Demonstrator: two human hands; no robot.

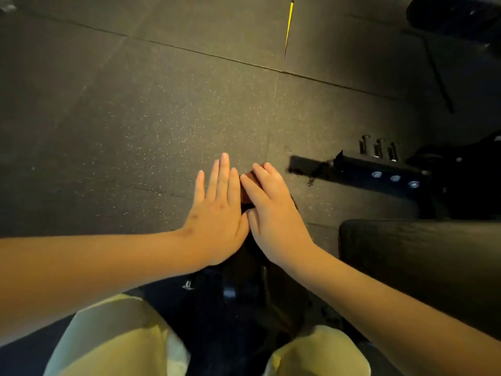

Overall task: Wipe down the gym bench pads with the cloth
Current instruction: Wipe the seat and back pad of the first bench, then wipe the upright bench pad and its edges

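Above the pale knees [122, 335], left hand [217, 213] and right hand [273, 213] lie flat, fingers straight and pressed together, the right covering a reddish scrap [245, 192], probably the cloth. Ungripped, it could slip; the bench pad [420, 261] sits rightward, untouched.

Black bench pad [423, 270], flat, lower right, reddish-brown cloth [246, 189], mostly hidden, to its left

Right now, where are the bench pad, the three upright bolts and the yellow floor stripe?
bench pad [423, 267]: head view, on its dark top surface.
bolts [379, 149]: head view, on the middle bolt's shaft.
yellow stripe [289, 25]: head view, about midway along the stripe.
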